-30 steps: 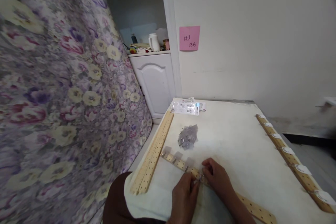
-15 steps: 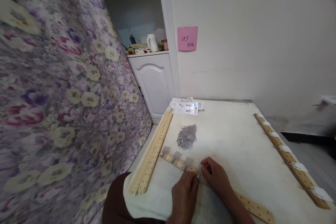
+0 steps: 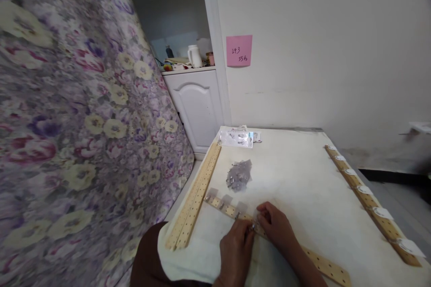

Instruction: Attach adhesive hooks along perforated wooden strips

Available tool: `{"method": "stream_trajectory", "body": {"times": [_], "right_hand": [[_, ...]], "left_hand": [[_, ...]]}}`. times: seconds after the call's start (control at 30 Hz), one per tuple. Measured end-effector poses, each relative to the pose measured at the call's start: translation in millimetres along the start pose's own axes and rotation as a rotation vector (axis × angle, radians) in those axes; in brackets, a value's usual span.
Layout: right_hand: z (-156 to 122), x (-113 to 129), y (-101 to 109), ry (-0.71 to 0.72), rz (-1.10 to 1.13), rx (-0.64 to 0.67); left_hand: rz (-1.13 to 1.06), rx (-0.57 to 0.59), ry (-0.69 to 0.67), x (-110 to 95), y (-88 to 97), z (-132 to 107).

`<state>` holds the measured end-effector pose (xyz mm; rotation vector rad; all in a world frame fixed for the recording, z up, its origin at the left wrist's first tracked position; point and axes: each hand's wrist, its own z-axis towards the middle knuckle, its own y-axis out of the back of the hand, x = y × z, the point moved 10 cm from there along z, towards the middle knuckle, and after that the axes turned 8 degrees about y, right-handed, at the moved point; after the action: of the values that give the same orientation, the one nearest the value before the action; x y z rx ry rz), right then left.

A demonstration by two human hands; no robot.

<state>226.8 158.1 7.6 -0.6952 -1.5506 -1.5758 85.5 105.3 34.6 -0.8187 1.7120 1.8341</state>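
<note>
A perforated wooden strip (image 3: 230, 210) lies slantwise across the table, carrying several small metal clips with clear or grey film pieces behind them. My left hand (image 3: 235, 244) is closed on the strip's near edge, fingertips pressed beside a shiny metal clip (image 3: 253, 227). Just across from it, my right hand (image 3: 274, 224) is curled, thumb and fingers pinched together by the same clip. Whatever sits between those fingertips is too small to tell. My right forearm covers part of the strip, whose bare end shows at lower right.
Two bare perforated strips (image 3: 195, 202) lie along the left edge. Beyond my hands is a grey plastic bag of small metal parts (image 3: 239, 175). Blister packaging (image 3: 235, 138) lies at the back. At right, another wooden strip (image 3: 367, 202) bears several white tags. A floral curtain (image 3: 84, 121) hangs left.
The whole view has shifted very slightly. Both hands stay at the same clip on the strip, with no other visible difference.
</note>
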Motion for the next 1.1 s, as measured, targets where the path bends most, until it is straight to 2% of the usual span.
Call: {"method": "stream_trajectory", "body": {"times": [0.23,0.43,0.63,0.8,0.93,1.1], "right_hand": [[1,-7,-5,-0.013,0.055,0.052],[0,-7,-4,-0.016,0.048,0.043],[-2,0,0,0.008,0.064,0.010],[0,-8,-5,-0.027,0.064,0.047],[2,-12,-6,-0.032,0.058,0.046],[0,-10,-6,-0.031,0.058,0.059]], "left_hand": [[-0.009,-0.007,0.007,0,0.8,0],[0.015,-0.024,-0.004,1,1.5,0],[0.005,-0.040,-0.175,-7,6.1,-17],[0.017,-0.045,-0.288,-7,4.7,-27],[0.058,-0.112,-0.379,-2,-0.9,-29],[0.160,-0.151,-0.387,2,-5.7,-29]]}}
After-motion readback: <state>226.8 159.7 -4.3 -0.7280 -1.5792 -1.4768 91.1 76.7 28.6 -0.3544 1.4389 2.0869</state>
